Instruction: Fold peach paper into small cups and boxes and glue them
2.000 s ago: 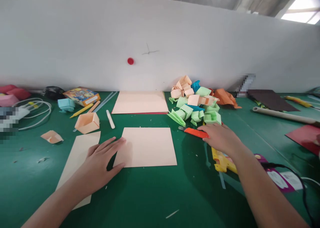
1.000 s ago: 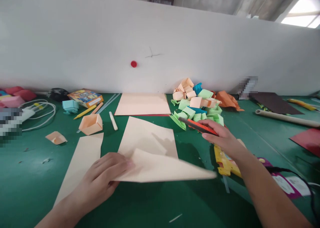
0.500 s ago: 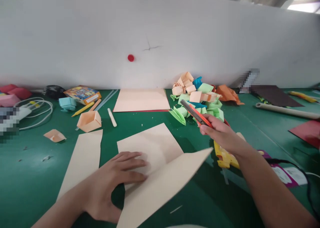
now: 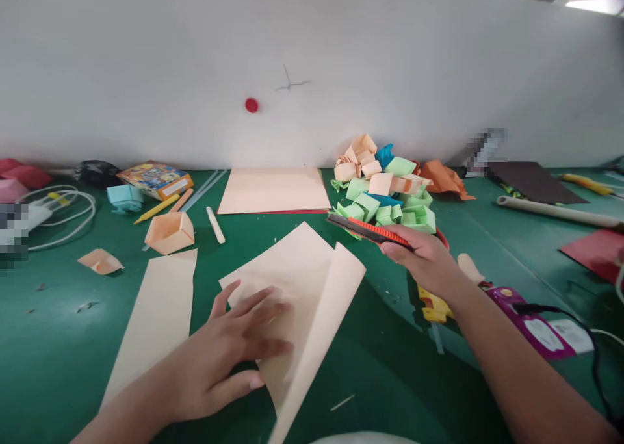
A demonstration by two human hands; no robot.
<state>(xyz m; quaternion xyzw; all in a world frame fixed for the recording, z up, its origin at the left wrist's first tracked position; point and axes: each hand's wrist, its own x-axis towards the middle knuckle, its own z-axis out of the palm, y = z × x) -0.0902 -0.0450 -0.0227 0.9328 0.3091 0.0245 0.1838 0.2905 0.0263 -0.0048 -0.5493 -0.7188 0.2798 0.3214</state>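
Note:
A cream sheet of paper (image 4: 287, 262) lies in front of me with its right part curling up and folded over toward the left. My left hand (image 4: 244, 337) is over the sheet's left side, fingers spread, thumb near the lower edge. In my right hand (image 4: 424, 255) is a red and black box cutter (image 4: 370, 231), held above the table right of the sheet; whether its blade is out I cannot tell. Under my left forearm lies a long cream paper strip (image 4: 151, 314). Behind the cutter sits a heap of folded paper pieces (image 4: 385, 190), green, peach and blue.
Against the wall lies a stack of peach paper (image 4: 273, 190). A paper box (image 4: 170, 231), a white stick (image 4: 215, 225) and a yellow pen (image 4: 156, 208) are at left. To the right are a yellow glue gun (image 4: 433, 305), a purple power strip (image 4: 531, 320) with cables and a grey tube (image 4: 556, 211).
The sheet's raised right part has swung up and left into a curl. My left hand's fingers have spread, and the right hand has lowered the box cutter, turning it flatter.

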